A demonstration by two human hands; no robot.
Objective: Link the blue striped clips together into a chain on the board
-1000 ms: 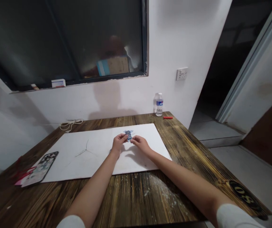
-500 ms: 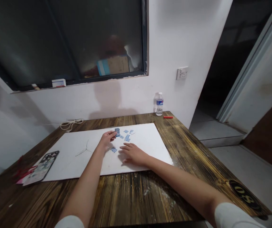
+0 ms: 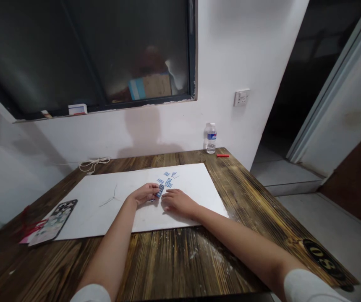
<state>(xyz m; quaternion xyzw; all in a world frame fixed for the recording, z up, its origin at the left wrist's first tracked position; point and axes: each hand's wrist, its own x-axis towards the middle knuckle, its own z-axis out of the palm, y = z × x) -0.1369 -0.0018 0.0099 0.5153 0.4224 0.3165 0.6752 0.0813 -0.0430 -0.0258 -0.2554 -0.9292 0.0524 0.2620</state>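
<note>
Several small blue cards (image 3: pixel 168 181) lie scattered on a white sheet (image 3: pixel 187 209) spread over a wooden table (image 3: pixel 174 260). My left hand (image 3: pixel 144 194) rests on the sheet with its fingers curled and pinched on one blue card (image 3: pixel 159 191). My right hand (image 3: pixel 176 202) lies flat beside it, palm down and fingers stretched toward the same card, holding nothing. The loose cards sit just beyond both hands.
A phone (image 3: pixel 54 220) lies on red and pink paper at the sheet's left end. A water bottle (image 3: pixel 211 137) and a red pen (image 3: pixel 222 155) stand near the wall. A white cable (image 3: pixel 92 164) coils at the back. The table's right edge borders a doorway.
The cards, held in a bunch a second ago, are now spread on the sheet. My left hand pulled back toward me and pinched one card. My right hand stayed flat.
</note>
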